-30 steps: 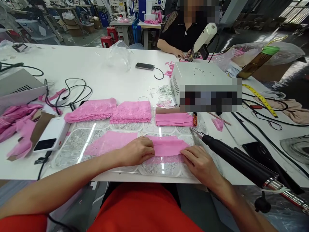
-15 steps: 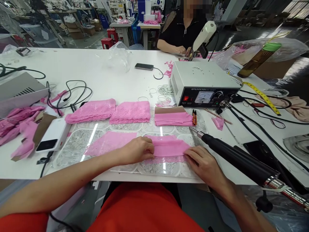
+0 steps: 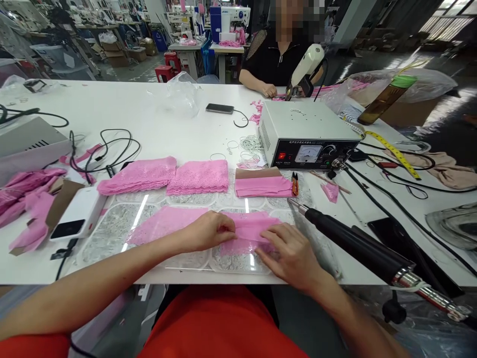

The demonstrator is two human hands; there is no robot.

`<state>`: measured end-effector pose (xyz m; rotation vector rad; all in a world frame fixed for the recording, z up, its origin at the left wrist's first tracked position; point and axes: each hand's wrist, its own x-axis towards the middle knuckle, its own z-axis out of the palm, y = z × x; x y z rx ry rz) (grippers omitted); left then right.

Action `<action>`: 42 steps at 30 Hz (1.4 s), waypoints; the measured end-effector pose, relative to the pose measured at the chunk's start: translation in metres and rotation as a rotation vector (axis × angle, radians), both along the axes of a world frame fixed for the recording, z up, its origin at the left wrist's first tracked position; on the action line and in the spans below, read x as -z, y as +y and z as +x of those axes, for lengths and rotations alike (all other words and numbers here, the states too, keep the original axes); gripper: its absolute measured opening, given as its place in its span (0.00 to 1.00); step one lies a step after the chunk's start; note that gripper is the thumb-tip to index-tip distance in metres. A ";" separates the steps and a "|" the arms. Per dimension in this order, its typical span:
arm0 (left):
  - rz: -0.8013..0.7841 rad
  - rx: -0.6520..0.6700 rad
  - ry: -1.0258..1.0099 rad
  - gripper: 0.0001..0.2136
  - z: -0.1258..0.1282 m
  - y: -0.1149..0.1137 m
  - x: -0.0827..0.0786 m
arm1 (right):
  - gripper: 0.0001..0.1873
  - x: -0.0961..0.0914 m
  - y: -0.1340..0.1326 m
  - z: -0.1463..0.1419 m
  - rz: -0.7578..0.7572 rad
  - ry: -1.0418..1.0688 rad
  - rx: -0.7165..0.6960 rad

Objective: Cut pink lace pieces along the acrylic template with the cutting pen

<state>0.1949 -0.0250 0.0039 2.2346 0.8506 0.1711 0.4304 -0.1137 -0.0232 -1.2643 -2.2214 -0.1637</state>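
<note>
White worktop (image 3: 179,132), workshop floor and sewing machines beyond it. Head view, the only one; clock centred on the cloth in hand, twelve pointing away from the wearer.

Plain pink strip (image 3: 246,226) lies at the centre, near the bench edge, over pink lace (image 3: 238,247) that shows below it toward six. Patterned clear mat (image 3: 104,233) underneath.

Left hand (image 3: 218,231) at nine: fingers curled on the strip's end; pinch or press, cannot tell. Right hand (image 3: 292,253) at about four: fingers loosely spread over the other end, thumb apart, not clenched; slight blur, fingertip contact uncertain.

Step judged to be smoothing strip onto lace. Best done with the left as a light anchor and the right stroking outward toward three, fingers flat. Press rather than pull: thin lace probably stretches and skews. Worth checking that the lace margin toward six runs even, and that no ripple sits between the hands.

Black pen-shaped tool (image 3: 346,238) lies at three, its tip pointing in toward two; right elbow and sleeve best kept off it. Orange-handled snips (image 3: 294,184) between one and two. Lace stack (image 3: 199,176) between ten and eleven, well apart from the working cloth.
</note>
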 end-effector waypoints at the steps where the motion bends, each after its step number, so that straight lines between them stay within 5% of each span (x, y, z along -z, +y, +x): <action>1: 0.000 -0.009 0.000 0.07 -0.001 0.000 0.001 | 0.04 0.001 0.003 -0.005 0.009 -0.015 0.002; 11: -0.026 -0.090 -0.055 0.06 -0.007 -0.007 0.007 | 0.10 0.005 0.014 0.022 0.024 -0.130 0.196; 15: -0.055 -0.092 -0.076 0.06 -0.007 -0.008 0.007 | 0.09 -0.007 0.030 0.009 0.083 -0.097 0.237; 26: -0.343 -0.243 -0.321 0.10 -0.020 -0.008 0.005 | 0.06 -0.058 0.086 -0.074 0.001 0.082 -0.175; 31: -0.619 -0.503 -0.490 0.08 -0.066 -0.007 0.006 | 0.07 -0.053 0.100 -0.121 -0.121 0.137 -0.378; 37: -0.768 -0.761 -0.572 0.26 -0.114 -0.010 0.002 | 0.08 -0.036 0.099 -0.175 -0.290 0.217 -0.712; 39: -0.733 -0.817 -0.565 0.23 -0.117 -0.011 0.005 | 0.07 -0.036 0.100 -0.172 -0.356 0.278 -0.734; 42: -0.628 -0.886 -0.533 0.11 -0.117 -0.011 0.012 | 0.07 -0.037 0.099 -0.145 -0.433 0.298 -0.556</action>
